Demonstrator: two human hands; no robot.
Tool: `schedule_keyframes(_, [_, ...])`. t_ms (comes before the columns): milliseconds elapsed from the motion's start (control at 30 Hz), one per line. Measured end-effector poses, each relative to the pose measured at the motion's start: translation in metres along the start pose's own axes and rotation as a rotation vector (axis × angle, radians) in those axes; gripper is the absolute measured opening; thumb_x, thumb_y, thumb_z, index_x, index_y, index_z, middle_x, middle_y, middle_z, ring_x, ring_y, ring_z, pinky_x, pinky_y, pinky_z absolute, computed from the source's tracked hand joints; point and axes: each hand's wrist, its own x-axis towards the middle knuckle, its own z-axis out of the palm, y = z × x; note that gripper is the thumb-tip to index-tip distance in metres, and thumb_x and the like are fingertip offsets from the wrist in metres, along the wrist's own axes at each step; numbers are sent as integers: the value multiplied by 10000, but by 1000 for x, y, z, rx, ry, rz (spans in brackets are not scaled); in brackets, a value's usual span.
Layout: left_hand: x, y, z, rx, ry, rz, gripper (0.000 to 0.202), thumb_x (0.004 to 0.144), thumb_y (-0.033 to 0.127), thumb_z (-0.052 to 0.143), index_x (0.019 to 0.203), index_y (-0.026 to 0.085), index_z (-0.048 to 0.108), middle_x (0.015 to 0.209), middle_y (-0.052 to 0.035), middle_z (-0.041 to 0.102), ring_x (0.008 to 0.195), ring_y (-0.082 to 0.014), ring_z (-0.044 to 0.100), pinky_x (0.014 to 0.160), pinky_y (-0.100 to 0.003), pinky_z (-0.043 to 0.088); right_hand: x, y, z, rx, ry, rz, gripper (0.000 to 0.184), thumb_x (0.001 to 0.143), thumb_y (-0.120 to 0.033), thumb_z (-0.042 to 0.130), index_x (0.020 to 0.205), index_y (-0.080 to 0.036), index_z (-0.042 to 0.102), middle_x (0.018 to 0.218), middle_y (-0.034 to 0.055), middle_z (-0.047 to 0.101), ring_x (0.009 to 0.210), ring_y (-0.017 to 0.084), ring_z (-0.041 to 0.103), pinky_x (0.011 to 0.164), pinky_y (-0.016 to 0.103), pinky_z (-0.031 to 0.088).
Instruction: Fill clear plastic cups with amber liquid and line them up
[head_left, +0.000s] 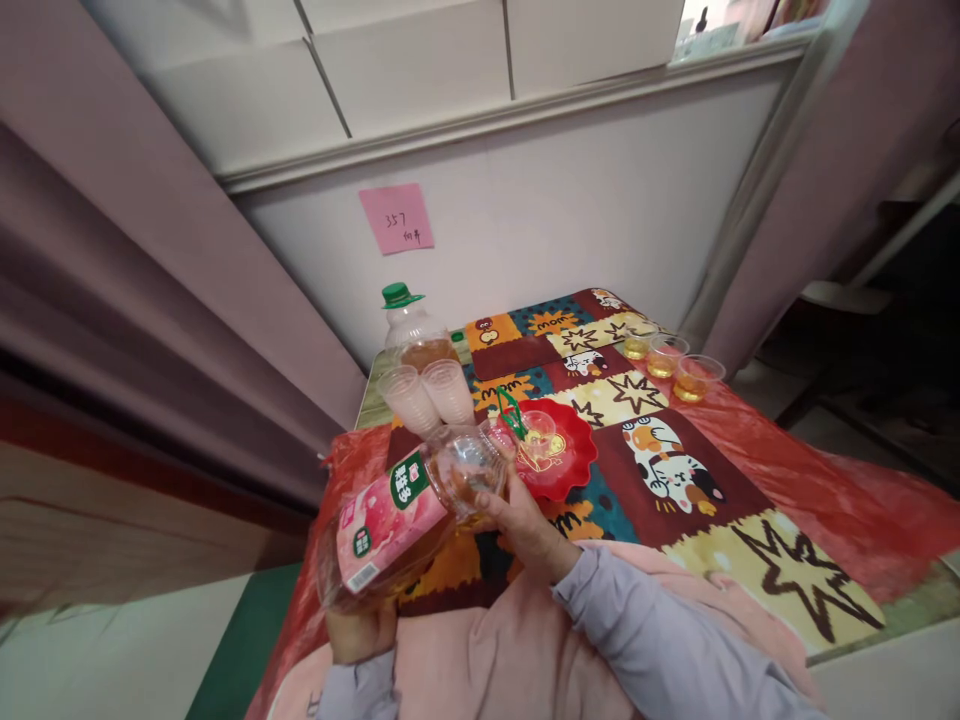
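Note:
A large clear bottle (405, 520) with a pink label and amber drink is tipped on its side, its neck aimed at a small clear cup (537, 430) standing on a red scalloped plate (576, 462). My left hand (361, 630) grips the bottle's base from below. My right hand (521, 525) wraps under the bottle's shoulder near the neck. A green cap ring (511, 412) hangs at the bottle's mouth.
A second bottle with a green cap (409, 325) stands at the table's back left, two stacks of empty cups (429, 395) in front of it. Three filled cups (667, 362) sit at the back right. A patterned cloth (675, 470) covers the table; a pink note (396, 218) hangs on the wall.

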Motion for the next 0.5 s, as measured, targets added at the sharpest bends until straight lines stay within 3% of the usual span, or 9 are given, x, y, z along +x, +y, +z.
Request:
schedule_keyframes(200, [-1, 3, -1, 16, -18, 14, 497, 867, 464, 816, 1318, 263, 752, 1356, -72, 786, 1173, -292, 775, 881, -391, 684, 1, 4, -1, 10, -7, -11, 991, 744, -551, 955, 1525, -309, 395, 1439, 115, 689, 1105, 298, 784, 708, 358, 698])
schedule_keyframes(367, [-2, 4, 1, 54, -58, -9, 522, 921, 487, 766, 1385, 252, 722, 1440, -97, 744, 1267, -314, 743, 988, -442, 665, 0, 5, -3, -9, -8, -30, 970, 775, -577, 938, 1543, -311, 408, 1423, 106, 691, 1128, 300, 773, 731, 368, 691])
schedule_keyframes(500, [-4, 5, 5, 28, -67, 25, 546, 868, 496, 819, 1361, 269, 754, 1370, -77, 783, 1160, -289, 776, 913, -406, 693, 0, 5, -5, -87, 27, -99, 795, 885, -547, 873, 1541, -297, 501, 1371, 91, 709, 1144, 294, 747, 815, 432, 684])
